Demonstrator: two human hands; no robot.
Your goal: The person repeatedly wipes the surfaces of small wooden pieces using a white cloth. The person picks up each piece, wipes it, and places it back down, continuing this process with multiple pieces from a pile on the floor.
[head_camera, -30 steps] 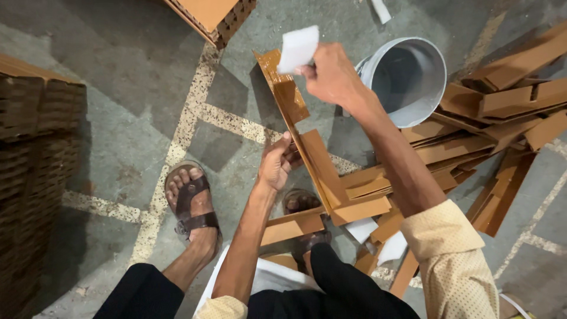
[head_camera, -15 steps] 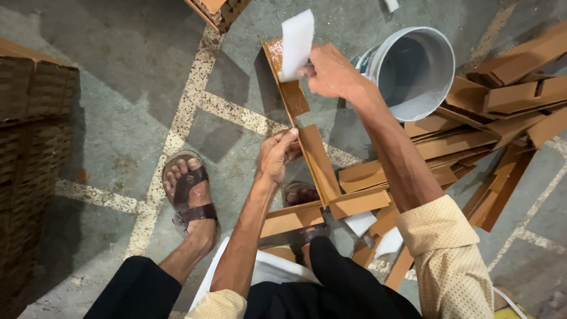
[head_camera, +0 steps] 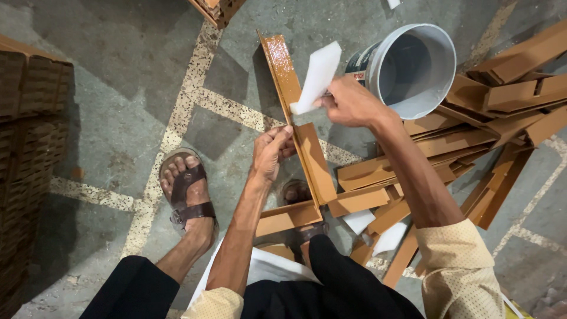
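— Strip (head_camera: pixel 298 127) location?
— Tilted up over the floor (head_camera: pixel 118 77), glossy wet top end, left hand (head_camera: pixel 270 152) clamped round its middle.
— Right hand (head_camera: pixel 349 101)?
— Pinching a white sponge (head_camera: pixel 317 77) against the strip's upper part, just beside the bucket (head_camera: pixel 413 68). More strips (head_camera: pixel 502 100) piled right.

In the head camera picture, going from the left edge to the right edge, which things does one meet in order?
Dark stacked pile → sandalled foot → left hand gripping the long brown strip → white pad → right hand holding that pad → white bucket → heap of brown strips.
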